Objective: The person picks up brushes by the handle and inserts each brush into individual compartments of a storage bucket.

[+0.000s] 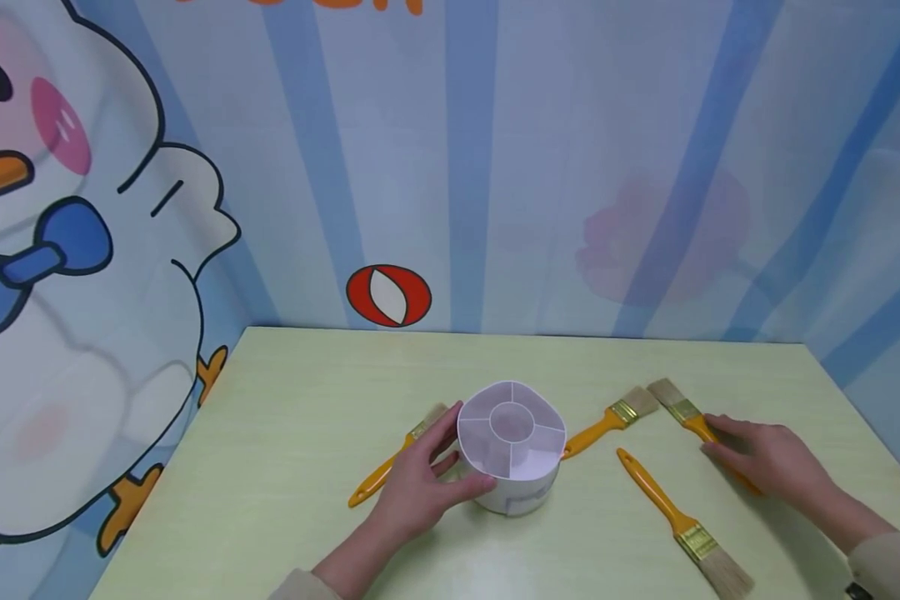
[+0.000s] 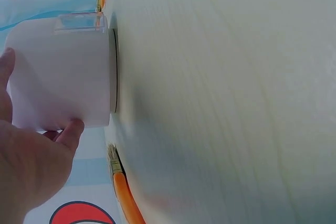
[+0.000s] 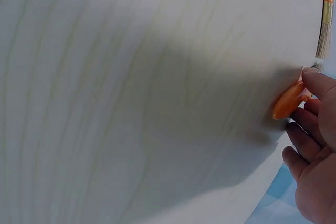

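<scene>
A white round desk organizer (image 1: 517,498), its top split into several compartments around a central one, stands on the table near the middle. My left hand (image 1: 412,496) grips its left side, thumb at the front; the left wrist view shows the fingers around its smooth wall (image 2: 63,77). On the right, my right hand (image 1: 783,462) pinches the orange handle of a paintbrush (image 1: 681,407), bristles pointing away to the upper left. In the right wrist view the handle's end (image 3: 287,103) shows near the thumb; whether the brush is off the table I cannot tell.
One paintbrush (image 1: 378,479) lies left of the organizer, partly behind my left hand. Another paintbrush (image 1: 600,429) lies just right of it, and a third paintbrush (image 1: 663,508) lies nearer the front. A printed backdrop (image 1: 540,167) rises behind the table (image 1: 270,433).
</scene>
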`<act>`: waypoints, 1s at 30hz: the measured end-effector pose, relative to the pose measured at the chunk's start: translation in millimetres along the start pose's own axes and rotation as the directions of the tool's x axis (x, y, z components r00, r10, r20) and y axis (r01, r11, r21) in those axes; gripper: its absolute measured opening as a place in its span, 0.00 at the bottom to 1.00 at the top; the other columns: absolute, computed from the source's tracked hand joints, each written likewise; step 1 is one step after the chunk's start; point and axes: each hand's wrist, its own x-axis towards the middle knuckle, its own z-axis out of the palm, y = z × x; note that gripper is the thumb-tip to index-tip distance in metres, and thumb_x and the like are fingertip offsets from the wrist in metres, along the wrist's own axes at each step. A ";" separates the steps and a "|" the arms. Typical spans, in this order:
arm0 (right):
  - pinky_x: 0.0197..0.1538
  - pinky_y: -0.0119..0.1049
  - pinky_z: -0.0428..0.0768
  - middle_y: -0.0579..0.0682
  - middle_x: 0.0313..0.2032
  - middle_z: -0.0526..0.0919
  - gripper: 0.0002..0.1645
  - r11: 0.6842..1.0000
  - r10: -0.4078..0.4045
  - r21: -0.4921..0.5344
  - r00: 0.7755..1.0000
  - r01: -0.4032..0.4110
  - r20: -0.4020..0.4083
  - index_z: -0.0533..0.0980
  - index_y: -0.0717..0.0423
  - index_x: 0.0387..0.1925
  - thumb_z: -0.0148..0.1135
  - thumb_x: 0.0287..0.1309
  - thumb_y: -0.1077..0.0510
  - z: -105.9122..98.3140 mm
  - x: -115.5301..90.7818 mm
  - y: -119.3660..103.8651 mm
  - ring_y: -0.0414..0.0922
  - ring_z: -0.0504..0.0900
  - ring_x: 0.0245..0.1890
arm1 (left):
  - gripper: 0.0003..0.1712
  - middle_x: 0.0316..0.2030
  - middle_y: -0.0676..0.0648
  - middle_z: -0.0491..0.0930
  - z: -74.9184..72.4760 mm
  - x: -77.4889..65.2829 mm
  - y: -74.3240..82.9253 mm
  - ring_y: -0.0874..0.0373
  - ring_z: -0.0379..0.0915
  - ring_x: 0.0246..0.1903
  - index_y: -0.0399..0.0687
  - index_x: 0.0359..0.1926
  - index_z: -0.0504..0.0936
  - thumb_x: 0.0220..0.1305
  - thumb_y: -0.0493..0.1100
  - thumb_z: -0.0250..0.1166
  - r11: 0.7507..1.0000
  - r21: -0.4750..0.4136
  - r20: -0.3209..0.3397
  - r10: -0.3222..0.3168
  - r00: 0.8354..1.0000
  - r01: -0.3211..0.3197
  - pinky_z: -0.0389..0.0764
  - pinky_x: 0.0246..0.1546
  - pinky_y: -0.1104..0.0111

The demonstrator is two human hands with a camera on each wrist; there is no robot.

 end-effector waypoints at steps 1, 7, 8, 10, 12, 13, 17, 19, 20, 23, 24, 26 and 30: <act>0.55 0.70 0.82 0.77 0.60 0.80 0.33 1.000 -0.007 -0.013 1.000 0.007 -0.003 0.78 0.70 0.66 0.70 0.71 0.49 0.8 0.6 -0.5 0.75 0.81 0.56 | 0.59 0.78 0.48 0.67 -0.1 0.0 0.0 0.45 0.64 0.77 0.54 0.83 0.63 0.56 0.52 0.85 1.000 0.000 0.000 -0.001 1.000 0.001 0.77 0.70 0.54; 0.54 0.71 0.82 0.77 0.58 0.81 0.32 0.999 -0.023 -0.047 1.000 0.022 -0.020 0.78 0.68 0.66 0.70 0.71 0.51 4.1 5.3 -2.3 0.75 0.82 0.53 | 0.59 0.79 0.49 0.67 -0.5 -0.5 0.7 0.45 0.64 0.77 0.57 0.83 0.63 0.56 0.52 0.85 1.000 -0.002 -0.004 -0.007 1.000 0.007 0.77 0.70 0.53; 0.54 0.71 0.82 0.76 0.58 0.81 0.31 0.998 -0.031 -0.050 0.999 0.030 -0.025 0.78 0.68 0.66 0.71 0.71 0.52 4.5 6.1 -2.0 0.74 0.83 0.53 | 0.59 0.79 0.49 0.67 -0.4 -0.5 0.8 0.45 0.64 0.77 0.57 0.83 0.63 0.56 0.52 0.85 1.000 -0.004 -0.005 -0.007 1.000 0.007 0.76 0.70 0.53; 0.52 0.69 0.84 0.74 0.57 0.83 0.29 0.997 -0.055 -0.057 0.998 0.053 -0.038 0.79 0.68 0.65 0.71 0.70 0.54 5.0 7.1 -1.0 0.72 0.85 0.51 | 0.59 0.79 0.49 0.67 -0.2 -0.6 1.0 0.45 0.64 0.77 0.57 0.83 0.63 0.56 0.52 0.85 1.000 -0.005 -0.004 -0.005 1.000 0.005 0.76 0.70 0.53; 0.50 0.67 0.85 0.73 0.56 0.84 0.28 0.996 -0.076 -0.060 0.996 0.073 -0.052 0.80 0.69 0.64 0.71 0.69 0.57 5.2 7.6 0.5 0.70 0.87 0.48 | 0.58 0.78 0.49 0.67 0.1 -0.6 1.0 0.45 0.64 0.77 0.57 0.83 0.63 0.56 0.52 0.85 1.000 -0.006 -0.002 -0.002 1.000 0.002 0.76 0.70 0.53; 0.49 0.67 0.86 0.72 0.55 0.85 0.27 0.995 -0.083 -0.059 0.995 0.079 -0.058 0.80 0.69 0.63 0.72 0.69 0.57 5.1 7.9 1.3 0.69 0.87 0.47 | 0.59 0.78 0.49 0.68 0.2 -0.7 1.0 0.45 0.64 0.77 0.56 0.83 0.63 0.56 0.52 0.85 1.000 -0.006 -0.001 0.000 1.000 0.000 0.76 0.71 0.53; 0.38 0.53 0.87 0.70 0.53 0.87 0.27 0.996 -0.080 -0.049 0.994 0.076 -0.074 0.81 0.68 0.62 0.73 0.67 0.57 4.9 9.0 1.8 0.58 0.89 0.38 | 0.59 0.78 0.48 0.68 0.5 -0.7 0.9 0.45 0.65 0.77 0.53 0.83 0.62 0.56 0.52 0.85 1.000 0.004 -0.001 0.002 1.000 -0.002 0.77 0.70 0.53; 0.31 0.43 0.79 0.69 0.51 0.88 0.26 0.997 -0.071 -0.038 0.995 0.069 -0.076 0.82 0.68 0.61 0.73 0.67 0.57 4.3 10.2 1.4 0.49 0.84 0.29 | 0.59 0.78 0.48 0.68 0.5 -0.6 1.0 0.45 0.65 0.77 0.53 0.83 0.62 0.57 0.52 0.85 1.000 0.008 -0.003 0.000 1.000 0.000 0.77 0.70 0.53; 0.29 0.39 0.74 0.69 0.50 0.88 0.26 0.997 -0.067 -0.032 0.995 0.064 -0.077 0.82 0.67 0.61 0.73 0.67 0.57 4.1 10.9 1.2 0.45 0.79 0.26 | 0.59 0.78 0.48 0.68 0.6 -0.4 1.1 0.44 0.65 0.77 0.53 0.83 0.62 0.57 0.52 0.85 1.000 0.010 -0.003 -0.002 1.000 0.002 0.77 0.70 0.53; 0.28 0.36 0.67 0.69 0.49 0.89 0.24 0.998 -0.061 -0.030 0.995 0.059 -0.075 0.83 0.67 0.60 0.73 0.67 0.58 2.4 13.1 1.5 0.41 0.73 0.23 | 0.58 0.78 0.48 0.68 0.7 -0.1 1.3 0.44 0.65 0.77 0.55 0.83 0.63 0.57 0.52 0.84 1.000 0.012 -0.007 -0.006 1.000 0.006 0.77 0.70 0.53; 0.28 0.37 0.69 0.69 0.49 0.89 0.23 0.998 -0.064 -0.032 0.995 0.062 -0.076 0.83 0.67 0.59 0.73 0.67 0.59 1.7 13.8 2.0 0.43 0.76 0.24 | 0.58 0.78 0.48 0.68 0.8 0.0 1.5 0.44 0.65 0.77 0.56 0.83 0.63 0.57 0.52 0.84 1.000 0.012 -0.008 -0.007 1.000 0.007 0.77 0.70 0.53; 0.29 0.39 0.75 0.68 0.49 0.89 0.22 0.997 -0.073 -0.044 0.994 0.070 -0.083 0.84 0.67 0.58 0.73 0.66 0.60 1.2 15.3 3.0 0.46 0.82 0.27 | 0.57 0.78 0.48 0.68 0.8 -0.1 1.8 0.44 0.65 0.77 0.57 0.83 0.64 0.57 0.52 0.85 1.000 0.012 -0.009 -0.007 1.000 0.007 0.78 0.69 0.53; 0.36 0.52 0.88 0.66 0.47 0.90 0.19 0.994 -0.098 -0.057 0.989 0.092 -0.107 0.86 0.66 0.55 0.74 0.64 0.64 1.4 17.2 5.4 0.56 0.89 0.36 | 0.57 0.78 0.48 0.69 1.5 0.3 1.0 0.44 0.65 0.77 0.57 0.83 0.64 0.57 0.52 0.85 1.000 0.014 -0.011 -0.008 1.000 0.008 0.78 0.69 0.52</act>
